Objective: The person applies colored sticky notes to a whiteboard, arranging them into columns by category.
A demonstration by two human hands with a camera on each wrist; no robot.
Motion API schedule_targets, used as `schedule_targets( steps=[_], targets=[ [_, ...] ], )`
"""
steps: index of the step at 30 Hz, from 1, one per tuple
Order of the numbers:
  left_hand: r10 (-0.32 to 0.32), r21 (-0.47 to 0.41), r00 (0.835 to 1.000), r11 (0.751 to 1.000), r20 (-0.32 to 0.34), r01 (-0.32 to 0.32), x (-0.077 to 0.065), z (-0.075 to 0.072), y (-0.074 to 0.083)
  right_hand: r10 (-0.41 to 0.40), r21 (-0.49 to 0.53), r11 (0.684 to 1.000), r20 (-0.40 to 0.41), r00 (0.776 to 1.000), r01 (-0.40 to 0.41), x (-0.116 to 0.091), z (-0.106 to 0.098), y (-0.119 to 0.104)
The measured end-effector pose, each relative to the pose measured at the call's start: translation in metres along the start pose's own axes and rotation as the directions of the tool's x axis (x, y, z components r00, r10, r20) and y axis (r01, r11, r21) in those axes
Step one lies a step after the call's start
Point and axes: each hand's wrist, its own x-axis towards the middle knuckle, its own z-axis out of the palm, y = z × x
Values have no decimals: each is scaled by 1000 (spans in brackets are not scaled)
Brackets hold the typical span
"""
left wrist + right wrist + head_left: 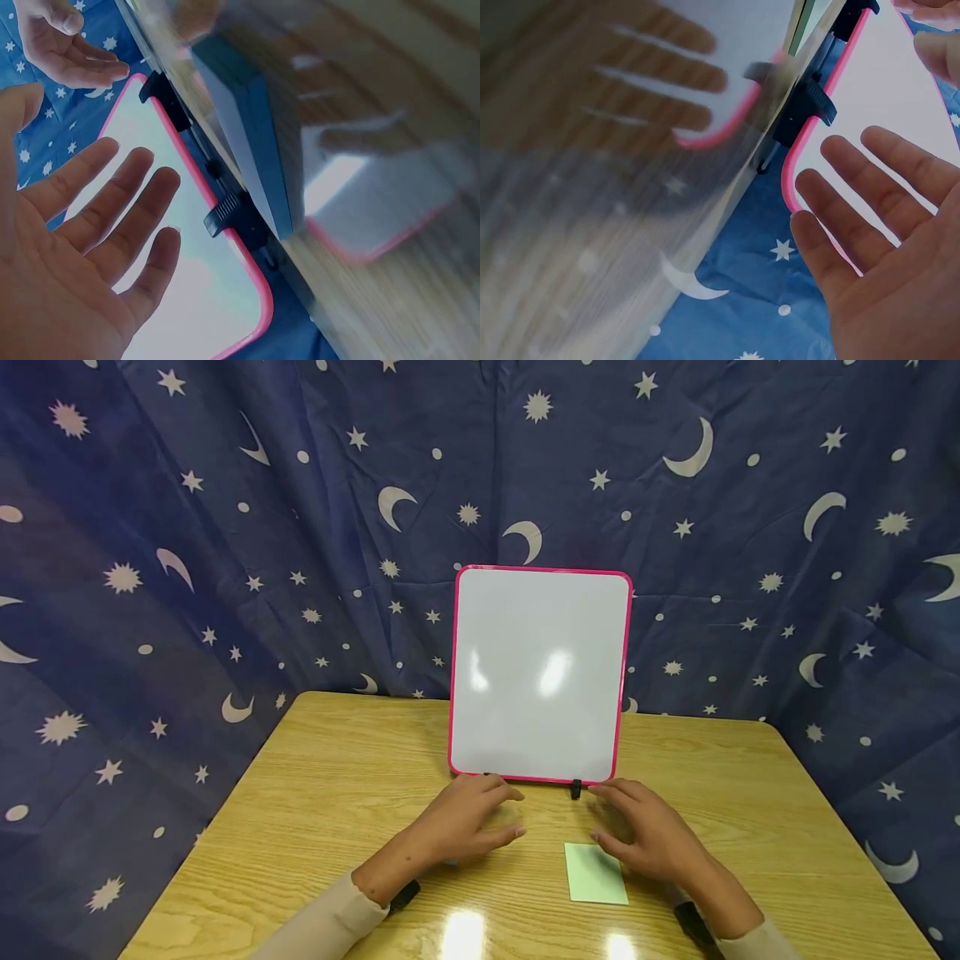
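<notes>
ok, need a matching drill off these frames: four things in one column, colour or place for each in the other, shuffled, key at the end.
Things
1. Whiteboard
2. Paper square
3. Backdrop
4. Tabletop

Descriptions
A. Pale green, near the right hand
B. Yellowish wood grain
C. White, pink-edged
D. Dark blue with white moons and stars

Pairs: 1-C, 2-A, 3-D, 4-B
</notes>
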Motion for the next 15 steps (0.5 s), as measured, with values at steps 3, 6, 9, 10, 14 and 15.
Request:
schedule_targets(
  steps=[3, 6, 9, 10, 14, 15],
  targets=[
    [-7, -8, 1000, 1000, 30, 7, 1, 2, 3, -4, -1, 1000, 28, 1000, 4, -1, 1, -1],
    [0, -12, 999, 1000, 52, 0, 1, 5, 5, -4, -18, 1000, 57, 998, 5, -2, 1, -3],
    [10, -7, 998, 1000, 63, -10, 2, 7, 7, -8, -37, 999, 74, 997, 10, -4, 1, -4],
    [12, -5, 998, 1000, 67, -12, 2, 8, 8, -11, -40, 999, 77, 997, 14, -4, 1, -5],
    [13, 7, 997, 1000, 82, -14, 4, 11, 12, -22, -22, 999, 106, 994, 24, -4, 1, -5],
    [14, 10, 996, 1000, 87, -15, 4, 12, 13, -25, -13, 1000, 116, 993, 27, -4, 1, -6]
  ],
)
